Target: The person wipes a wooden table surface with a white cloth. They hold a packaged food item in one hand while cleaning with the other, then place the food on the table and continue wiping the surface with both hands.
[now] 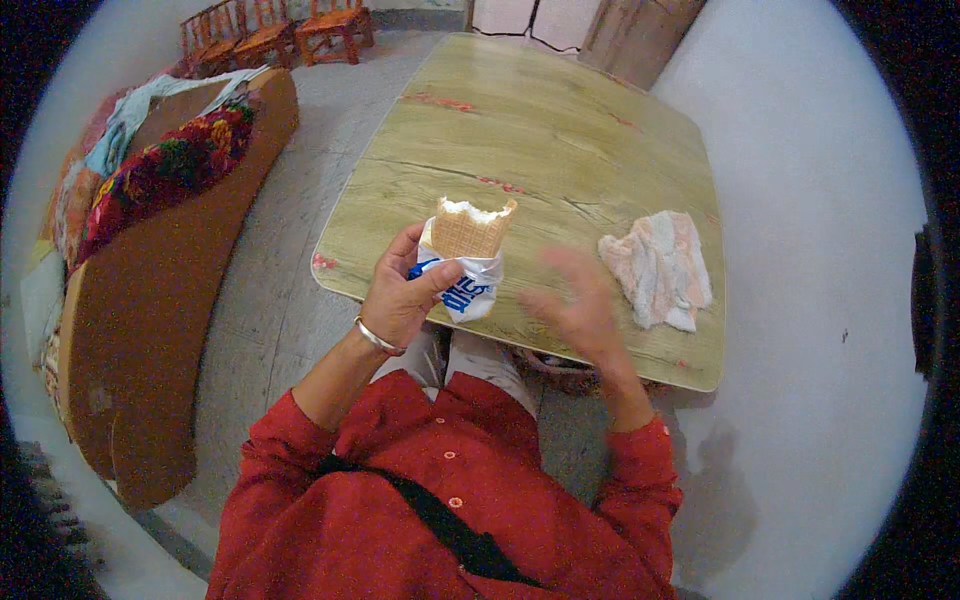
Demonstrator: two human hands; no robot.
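Left hand (400,293) gripped bitten wafer treat (468,238) in white-and-blue wrapper (484,273), thumb in front. Right hand (578,308), blurry, empty, fingers loosely open, hung near treat's right side.

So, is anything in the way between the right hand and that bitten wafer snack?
Nothing visible. Only open space over the table separates the right hand from the wafer snack. The left hand grips its wrapper from the left, and the cloth lies off to the right.
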